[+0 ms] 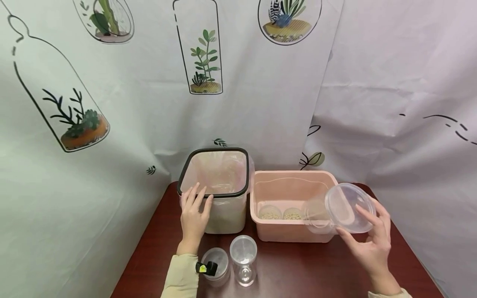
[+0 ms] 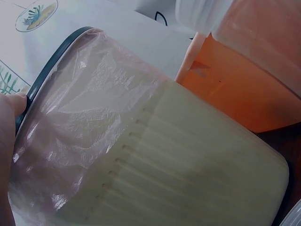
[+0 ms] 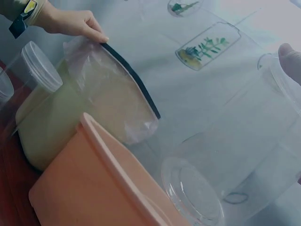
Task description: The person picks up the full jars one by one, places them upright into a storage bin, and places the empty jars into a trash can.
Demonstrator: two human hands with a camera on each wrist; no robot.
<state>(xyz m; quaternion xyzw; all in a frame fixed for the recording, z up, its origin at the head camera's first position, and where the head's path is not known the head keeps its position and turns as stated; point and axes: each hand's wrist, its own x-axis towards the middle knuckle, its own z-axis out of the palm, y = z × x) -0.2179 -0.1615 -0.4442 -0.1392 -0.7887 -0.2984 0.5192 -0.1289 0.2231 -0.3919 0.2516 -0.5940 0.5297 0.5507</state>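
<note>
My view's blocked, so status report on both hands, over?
Left hand touching bin's rim. Right hand holding clear jar, tilted, by right end of pink basin. Basin close; possible snag.

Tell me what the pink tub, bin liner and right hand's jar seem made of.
Pink tub: likely moulded plastic; smooth, fairly matte, rounded rim. Bin liner: apparently thin plastic film; glossy, wrinkled, see-through. Jar: clear and shiny; plastic or glass, I can't tell.

A black wrist strap (image 1: pixel 207 268) hides part of a small lidded jar (image 1: pixel 222 265); the pale bits (image 1: pixel 292 214) inside the pink basin (image 1: pixel 283 233) are too small to identify; the right wrist view's edge cuts off the right fingers (image 3: pixel 290 61) and the large clear jar (image 3: pixel 235 150)
</note>
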